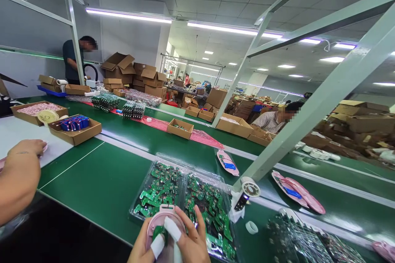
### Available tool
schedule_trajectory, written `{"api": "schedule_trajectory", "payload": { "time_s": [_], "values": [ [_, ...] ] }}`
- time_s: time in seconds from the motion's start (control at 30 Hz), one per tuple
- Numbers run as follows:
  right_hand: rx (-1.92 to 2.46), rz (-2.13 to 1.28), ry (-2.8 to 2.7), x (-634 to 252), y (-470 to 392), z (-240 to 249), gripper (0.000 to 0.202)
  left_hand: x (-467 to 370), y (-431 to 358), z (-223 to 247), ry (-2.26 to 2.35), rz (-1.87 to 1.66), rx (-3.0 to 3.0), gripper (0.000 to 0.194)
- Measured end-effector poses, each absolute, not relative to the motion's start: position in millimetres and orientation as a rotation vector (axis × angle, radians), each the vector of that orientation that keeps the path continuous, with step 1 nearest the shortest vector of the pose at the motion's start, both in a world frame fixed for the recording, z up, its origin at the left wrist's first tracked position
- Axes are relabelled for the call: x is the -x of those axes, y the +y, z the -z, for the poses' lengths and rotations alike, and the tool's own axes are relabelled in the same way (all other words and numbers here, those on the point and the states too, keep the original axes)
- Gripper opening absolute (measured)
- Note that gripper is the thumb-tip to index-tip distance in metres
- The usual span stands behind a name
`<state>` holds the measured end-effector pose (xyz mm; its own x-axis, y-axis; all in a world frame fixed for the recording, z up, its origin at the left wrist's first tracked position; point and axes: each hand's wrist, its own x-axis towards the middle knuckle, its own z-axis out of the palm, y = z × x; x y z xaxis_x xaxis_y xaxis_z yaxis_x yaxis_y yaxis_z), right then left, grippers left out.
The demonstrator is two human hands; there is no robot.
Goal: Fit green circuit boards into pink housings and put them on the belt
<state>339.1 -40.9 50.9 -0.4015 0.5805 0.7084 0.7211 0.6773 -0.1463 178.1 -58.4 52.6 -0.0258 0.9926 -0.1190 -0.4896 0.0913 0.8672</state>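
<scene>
A pink plastic casing [160, 218], with a loop at its top, is held low in front of me. My left hand [143, 244] grips its left side, its white-wrapped thumb resting over the inside. From the right, my right hand [193, 240] holds the casing, with a white-wrapped finger pressing at a green circuit board [159, 232] inside. Its other fingers stretch past the casing's edge. Part of the board is hidden under the fingers. Just beyond lies a clear plastic tray [185, 181] whose two compartments hold many green circuit boards.
A co-worker's arm [23, 168] reaches in at left, near a box of blue batteries [74, 123]. Pink casings with batteries [228, 162] lie on the green belt. A slanted metal post [262, 156], a small fan part [249, 189], a white ring [252, 227] and bagged parts [302, 234] stand right.
</scene>
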Motion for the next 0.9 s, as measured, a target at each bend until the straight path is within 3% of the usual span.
{"api": "schedule_trajectory", "payload": {
  "time_s": [0.23,0.57,0.77,0.9],
  "values": [
    [1.303,0.160,-1.937,-342,-55,-38,0.056,-175,-54,-62,1.014,-1.482,-0.553,0.057],
    [1.309,0.132,-1.965,-325,-44,-9,0.025,-174,-60,-85,0.933,-1.423,-0.664,0.047],
    [1.095,0.210,-1.972,-328,-38,-38,0.038,-171,-48,-88,0.921,-1.414,-0.513,0.050],
    [1.017,-0.042,-2.050,-332,-55,-61,0.034,-165,-38,-95,0.878,-1.364,-0.399,0.048]
  ]
}}
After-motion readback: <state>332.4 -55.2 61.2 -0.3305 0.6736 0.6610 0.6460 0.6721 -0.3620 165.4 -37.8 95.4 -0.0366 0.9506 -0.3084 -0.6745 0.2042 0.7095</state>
